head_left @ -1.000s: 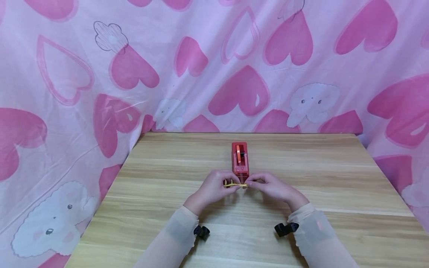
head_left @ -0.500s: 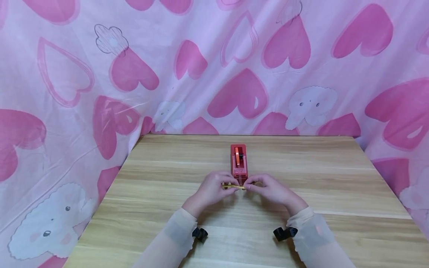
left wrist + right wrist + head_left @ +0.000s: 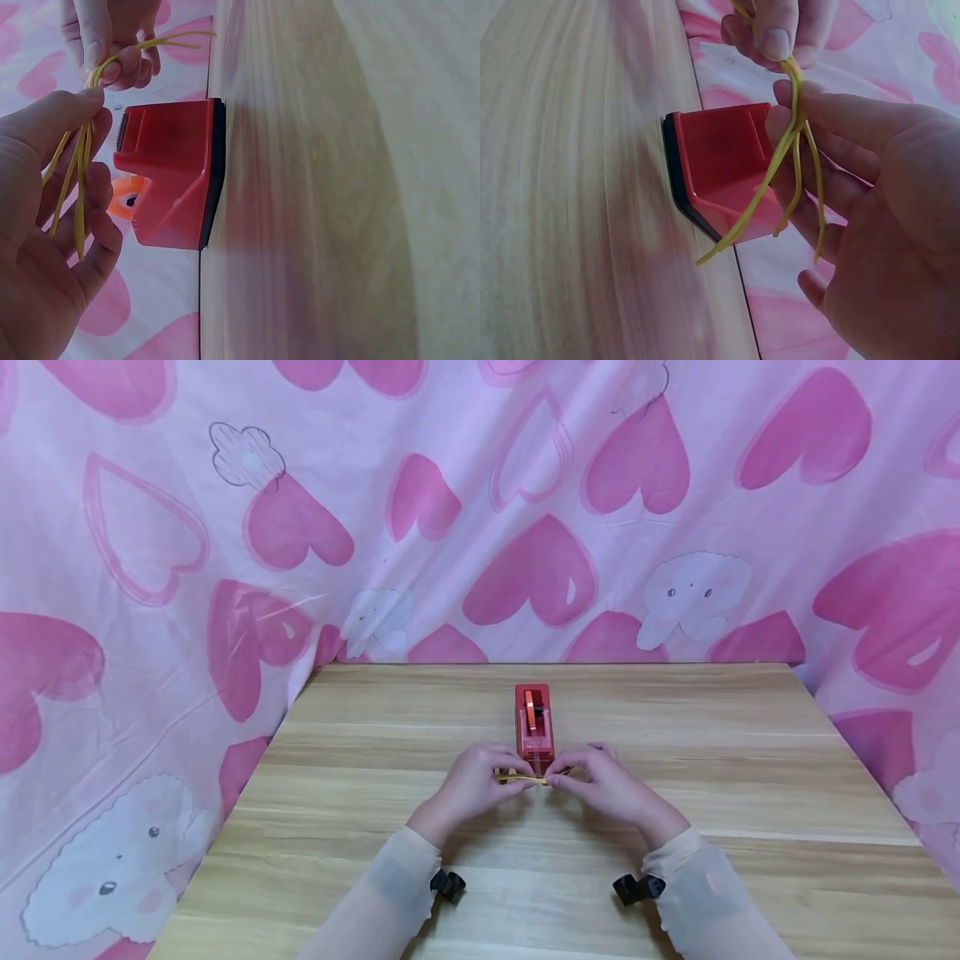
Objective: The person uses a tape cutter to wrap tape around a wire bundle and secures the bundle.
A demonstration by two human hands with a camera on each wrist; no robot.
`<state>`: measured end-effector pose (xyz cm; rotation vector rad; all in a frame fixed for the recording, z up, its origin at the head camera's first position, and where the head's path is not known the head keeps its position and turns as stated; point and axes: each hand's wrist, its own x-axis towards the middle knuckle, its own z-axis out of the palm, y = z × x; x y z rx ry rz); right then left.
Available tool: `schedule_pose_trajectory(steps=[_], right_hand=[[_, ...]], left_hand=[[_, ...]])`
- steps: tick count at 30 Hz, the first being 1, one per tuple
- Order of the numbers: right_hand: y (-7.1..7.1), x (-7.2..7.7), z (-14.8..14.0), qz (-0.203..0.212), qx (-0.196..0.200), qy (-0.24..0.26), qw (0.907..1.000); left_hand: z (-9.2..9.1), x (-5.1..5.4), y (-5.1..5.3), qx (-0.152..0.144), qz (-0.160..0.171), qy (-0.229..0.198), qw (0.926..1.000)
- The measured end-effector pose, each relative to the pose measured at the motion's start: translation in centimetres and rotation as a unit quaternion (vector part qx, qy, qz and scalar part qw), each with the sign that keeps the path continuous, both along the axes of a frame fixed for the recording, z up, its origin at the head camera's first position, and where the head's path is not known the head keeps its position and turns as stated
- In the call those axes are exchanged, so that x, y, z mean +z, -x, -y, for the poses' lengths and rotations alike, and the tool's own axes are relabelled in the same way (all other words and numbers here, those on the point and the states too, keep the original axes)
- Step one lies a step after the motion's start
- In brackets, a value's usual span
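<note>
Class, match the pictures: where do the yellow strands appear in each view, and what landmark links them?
Head: yellow strands below centre, slightly right.
Left wrist: yellow strands at upper left.
Right wrist: yellow strands right of centre, spreading downward from the top.
Shared landmark: red tape dispenser.

Behind the hands [image 3: 471, 783] [image 3: 611, 789] — on the table [image 3: 405, 714] — stands a tape dispenser [image 3: 535, 742].

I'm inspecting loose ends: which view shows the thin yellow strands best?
The right wrist view: the thin yellow strands spread large and clear from the pinch of the right hand. The left wrist view shows ends at both sides, some before the left hand; the head view shows only yellow slivers at the hands.
</note>
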<state>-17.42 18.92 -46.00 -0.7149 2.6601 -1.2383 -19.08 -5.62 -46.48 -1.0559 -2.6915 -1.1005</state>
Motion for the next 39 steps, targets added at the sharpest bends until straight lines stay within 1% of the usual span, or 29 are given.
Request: schedule_pose_trajectory(steps=[4,8,11,16,22,27,30,33,37,39], right_hand=[[-0.2,-0.2,0.1,-0.036,0.002,0.004,0.9993],[-0.3,-0.2,0.3,-0.072,-0.004,0.000,0.9974],[-0.5,0.0,0.4,-0.096,-0.011,-0.006,0.9953],[-0.8,0.2,0.6,-0.117,-0.020,-0.013,0.9928],[-0.9,0.1,0.9,-0.150,-0.025,-0.044,0.9874],[-1.1,0.0,1.1,-0.175,-0.029,-0.060,0.9823],[-1.1,-0.1,1.2,-0.187,-0.028,-0.053,0.9805],[-0.9,-0.3,1.3,-0.194,-0.027,-0.047,0.9795],[-0.9,-0.4,1.3,-0.191,-0.026,-0.046,0.9801],[-0.9,-0.4,1.3,-0.189,-0.024,-0.044,0.9807]], left_hand=[[0.1,-0.1,0.1,-0.004,0.023,-0.021,0.9995],[0.2,-0.1,0.4,-0.008,0.040,-0.025,0.9989],[0.5,0.0,0.7,-0.013,0.062,-0.025,0.9977],[0.8,0.4,1.1,-0.013,0.102,-0.023,0.9944],[0.9,0.4,1.5,-0.003,0.131,-0.004,0.9914],[1.0,0.5,1.7,-0.012,0.154,0.009,0.9880],[1.1,0.7,1.7,-0.019,0.163,0.004,0.9865],[1.1,0.8,1.7,-0.019,0.168,-0.003,0.9856],[1.1,0.9,1.5,-0.018,0.165,-0.006,0.9861],[1.1,0.7,1.4,-0.019,0.157,-0.009,0.9873]])
